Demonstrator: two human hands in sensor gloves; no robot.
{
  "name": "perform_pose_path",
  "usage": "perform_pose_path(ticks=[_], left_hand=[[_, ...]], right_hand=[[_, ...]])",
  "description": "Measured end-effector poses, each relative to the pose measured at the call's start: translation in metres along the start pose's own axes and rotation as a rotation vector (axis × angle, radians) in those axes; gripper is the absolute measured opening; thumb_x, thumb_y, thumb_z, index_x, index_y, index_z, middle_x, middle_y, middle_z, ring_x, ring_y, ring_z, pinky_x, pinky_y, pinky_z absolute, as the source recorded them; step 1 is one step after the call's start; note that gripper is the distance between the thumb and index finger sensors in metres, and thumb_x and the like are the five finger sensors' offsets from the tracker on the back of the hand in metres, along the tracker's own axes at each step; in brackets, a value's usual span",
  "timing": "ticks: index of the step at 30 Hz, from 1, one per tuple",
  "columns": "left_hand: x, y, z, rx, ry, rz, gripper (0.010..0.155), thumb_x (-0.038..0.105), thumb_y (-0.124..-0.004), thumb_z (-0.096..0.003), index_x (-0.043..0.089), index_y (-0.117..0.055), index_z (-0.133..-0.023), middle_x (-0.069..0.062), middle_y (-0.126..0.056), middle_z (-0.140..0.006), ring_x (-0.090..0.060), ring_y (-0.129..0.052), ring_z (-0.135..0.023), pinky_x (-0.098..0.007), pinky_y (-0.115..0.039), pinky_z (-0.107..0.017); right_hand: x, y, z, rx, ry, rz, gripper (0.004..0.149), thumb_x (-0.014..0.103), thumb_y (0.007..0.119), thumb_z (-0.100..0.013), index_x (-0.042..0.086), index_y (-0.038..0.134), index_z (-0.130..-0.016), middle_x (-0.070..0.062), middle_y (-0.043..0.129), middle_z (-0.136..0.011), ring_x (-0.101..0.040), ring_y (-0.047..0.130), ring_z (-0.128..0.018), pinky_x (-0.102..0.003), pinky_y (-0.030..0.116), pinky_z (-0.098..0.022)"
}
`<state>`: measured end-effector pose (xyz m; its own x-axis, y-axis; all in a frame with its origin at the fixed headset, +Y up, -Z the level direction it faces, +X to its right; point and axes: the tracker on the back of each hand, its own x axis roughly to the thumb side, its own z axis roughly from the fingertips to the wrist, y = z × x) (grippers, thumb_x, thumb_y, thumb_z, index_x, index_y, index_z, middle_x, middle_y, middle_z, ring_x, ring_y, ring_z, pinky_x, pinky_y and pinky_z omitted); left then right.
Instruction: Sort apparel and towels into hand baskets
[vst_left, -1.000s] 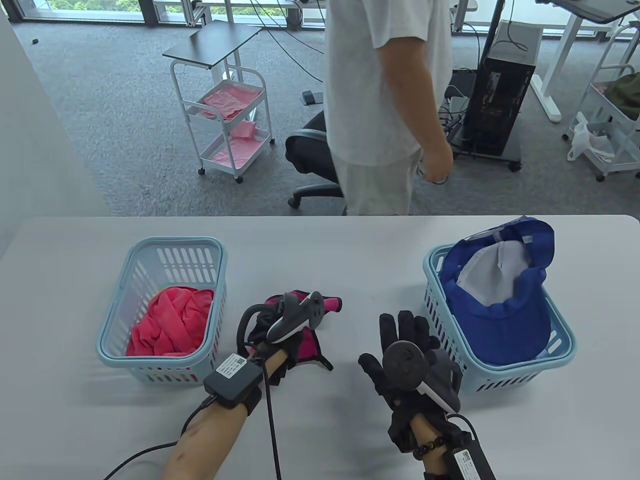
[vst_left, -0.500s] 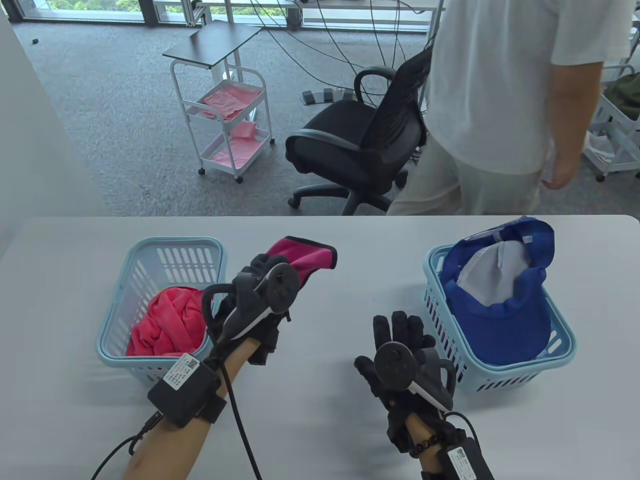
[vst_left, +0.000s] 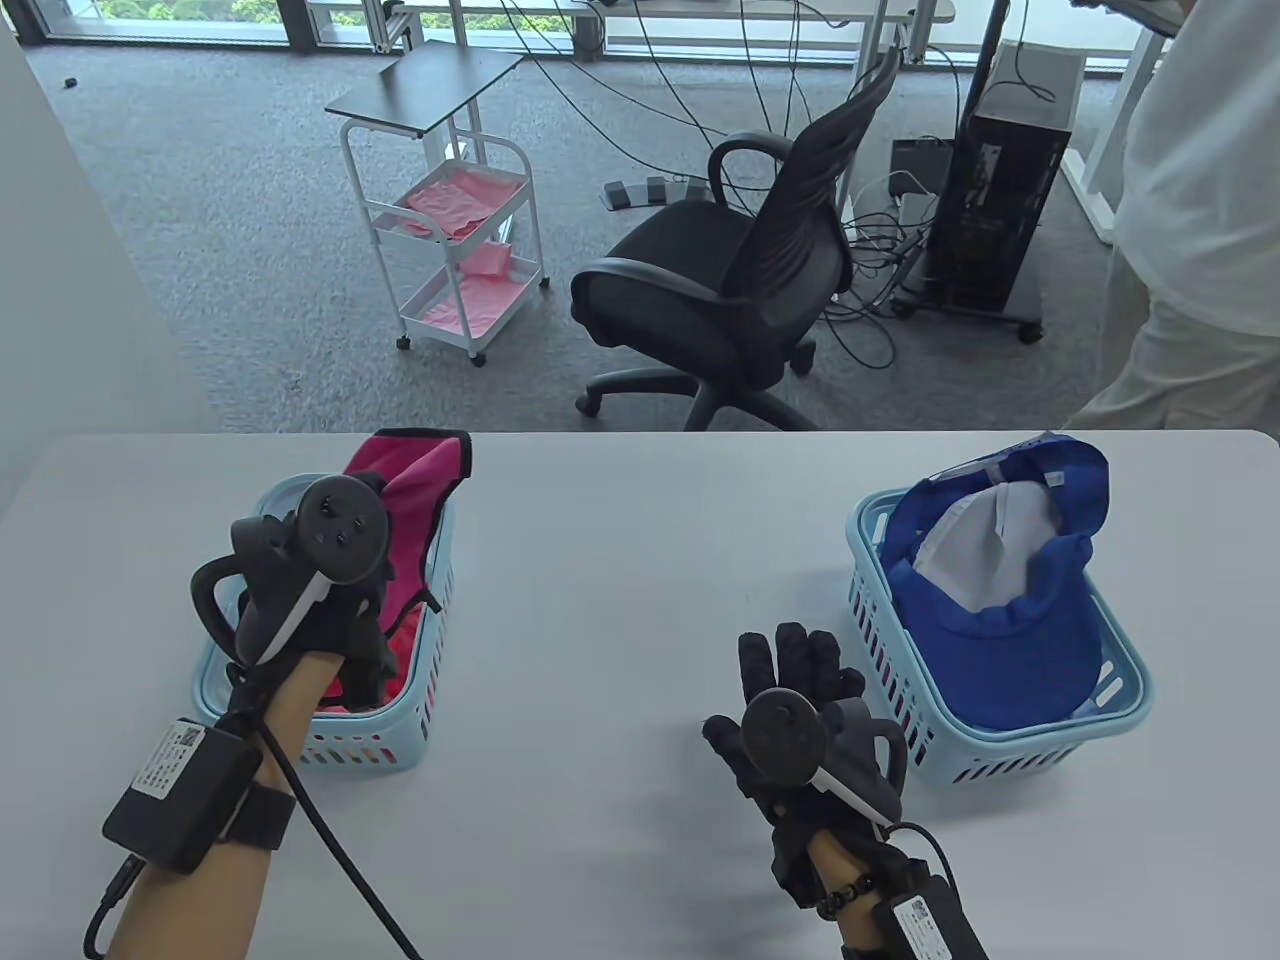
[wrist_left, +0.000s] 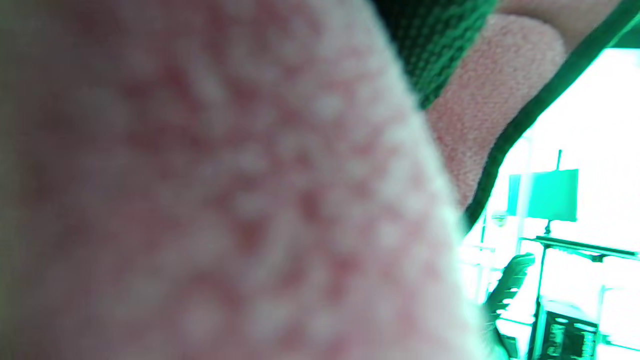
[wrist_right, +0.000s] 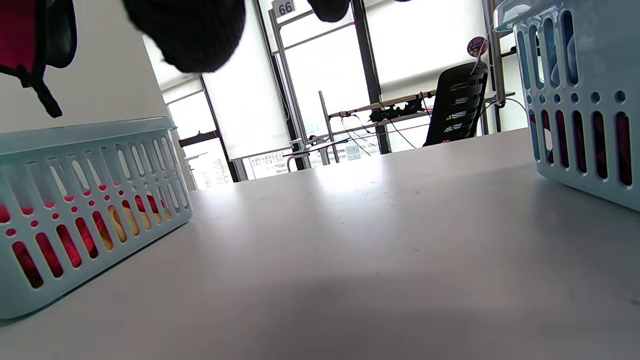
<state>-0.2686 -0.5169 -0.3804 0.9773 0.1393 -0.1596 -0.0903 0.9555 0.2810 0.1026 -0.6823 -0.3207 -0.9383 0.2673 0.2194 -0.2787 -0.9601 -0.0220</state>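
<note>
Our left hand (vst_left: 335, 590) grips a pink cloth with black trim (vst_left: 415, 500) above the left basket (vst_left: 420, 690). Our right hand (vst_left: 795, 700) rests flat and open on the table (vst_left: 620, 560) — holding nothing — beside the right basket (vst_left: 1000, 750), which a blue cap (vst_left: 1010, 640) fills; an office chair (vst_left: 740, 280) stands behind.

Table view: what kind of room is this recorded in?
Most likely an office or lab workspace: grey carpet, a black office chair, a desktop PC tower with loose cables, a white rolling cart, and height-adjustable desks beyond the white table.
</note>
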Motion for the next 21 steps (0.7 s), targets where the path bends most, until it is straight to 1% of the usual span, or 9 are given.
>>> perform_pose_path(ticks=[5, 8, 11, 13, 14, 15, 17, 18, 21], left_hand=[[-0.023, -0.01, -0.01, -0.023, 0.065, -0.037, 0.043, 0.037, -0.083, -0.054, 0.029, -0.075, -0.096, -0.004, -0.087, -0.096, -0.025, -0.107, -0.071, -0.037, -0.094, -0.054], [-0.029, -0.016, -0.014, -0.042, 0.085, -0.051, 0.043, 0.037, -0.083, -0.054, 0.029, -0.076, -0.096, -0.004, -0.087, -0.096, -0.025, -0.107, -0.071, -0.037, -0.094, -0.053], [-0.03, -0.02, -0.016, -0.043, 0.095, -0.07, 0.043, 0.038, -0.083, -0.0539, 0.029, -0.076, -0.096, -0.004, -0.088, -0.096, -0.026, -0.107, -0.071, -0.037, -0.094, -0.053], [-0.03, -0.024, -0.017, -0.063, 0.103, -0.086, 0.044, 0.038, -0.083, -0.0539, 0.029, -0.076, -0.096, -0.005, -0.087, -0.097, -0.027, -0.107, -0.071, -0.038, -0.094, -0.053], [-0.031, -0.027, -0.018, -0.087, 0.113, -0.095, 0.045, 0.039, -0.083, -0.0541, 0.028, -0.075, -0.097, -0.005, -0.086, -0.099, -0.028, -0.106, -0.074, -0.04, -0.094, -0.054], [-0.031, -0.029, -0.018, -0.104, 0.12, -0.095, 0.049, 0.041, -0.082, -0.054, 0.027, -0.073, -0.1, -0.007, -0.083, -0.102, -0.032, -0.103, -0.079, -0.044, -0.092, -0.058], [-0.034, -0.038, -0.02, -0.14, 0.118, -0.093, 0.055, 0.043, -0.082, -0.0538, 0.026, -0.069, -0.104, -0.011, -0.076, -0.109, -0.041, -0.094, -0.091, -0.056, -0.085, -0.064], [-0.035, -0.043, -0.021, -0.165, 0.121, -0.097, 0.057, 0.044, -0.082, -0.0538, 0.025, -0.067, -0.105, -0.012, -0.074, -0.111, -0.045, -0.091, -0.094, -0.06, -0.082, -0.066], [-0.039, -0.053, -0.02, -0.201, 0.124, -0.065, 0.06, 0.046, -0.079, -0.0542, 0.024, -0.065, -0.108, -0.014, -0.069, -0.114, -0.05, -0.085, -0.098, -0.064, -0.077, -0.069]], right_hand=[[0.0, 0.0, 0.0, 0.0, 0.002, 0.005, 0.083, 0.046, 0.073, -0.054, 0.002, 0.033, -0.113, -0.036, 0.019, -0.112, -0.065, 0.021, -0.098, -0.08, 0.03, -0.067], [0.0, 0.0, 0.0, 0.002, 0.005, 0.011, 0.083, 0.046, 0.073, -0.054, 0.002, 0.033, -0.113, -0.036, 0.019, -0.112, -0.065, 0.021, -0.098, -0.08, 0.03, -0.067], [0.0, 0.0, 0.0, 0.001, 0.007, 0.013, 0.083, 0.046, 0.073, -0.054, 0.002, 0.033, -0.113, -0.036, 0.019, -0.111, -0.065, 0.021, -0.098, -0.08, 0.03, -0.067], [0.0, 0.0, 0.001, 0.001, 0.007, 0.014, 0.083, 0.047, 0.073, -0.054, 0.002, 0.033, -0.113, -0.036, 0.019, -0.111, -0.065, 0.021, -0.098, -0.08, 0.031, -0.067], [0.0, 0.0, 0.001, 0.001, 0.007, 0.016, 0.083, 0.047, 0.073, -0.054, 0.002, 0.033, -0.113, -0.036, 0.019, -0.111, -0.065, 0.021, -0.098, -0.08, 0.031, -0.067], [0.0, 0.0, 0.001, 0.0, 0.008, 0.017, 0.083, 0.046, 0.073, -0.054, 0.002, 0.033, -0.113, -0.036, 0.019, -0.111, -0.065, 0.022, -0.098, -0.08, 0.031, -0.067], [0.001, 0.0, 0.001, -0.004, 0.009, 0.02, 0.083, 0.046, 0.073, -0.054, 0.002, 0.033, -0.113, -0.036, 0.019, -0.111, -0.065, 0.021, -0.098, -0.08, 0.031, -0.067], [0.001, 0.0, 0.001, -0.005, 0.008, 0.019, 0.083, 0.046, 0.073, -0.054, 0.002, 0.033, -0.113, -0.036, 0.019, -0.111, -0.065, 0.021, -0.098, -0.08, 0.031, -0.067], [0.001, 0.0, 0.002, -0.005, 0.005, 0.019, 0.083, 0.047, 0.073, -0.054, 0.002, 0.033, -0.113, -0.036, 0.019, -0.111, -0.065, 0.022, -0.098, -0.08, 0.031, -0.067]])
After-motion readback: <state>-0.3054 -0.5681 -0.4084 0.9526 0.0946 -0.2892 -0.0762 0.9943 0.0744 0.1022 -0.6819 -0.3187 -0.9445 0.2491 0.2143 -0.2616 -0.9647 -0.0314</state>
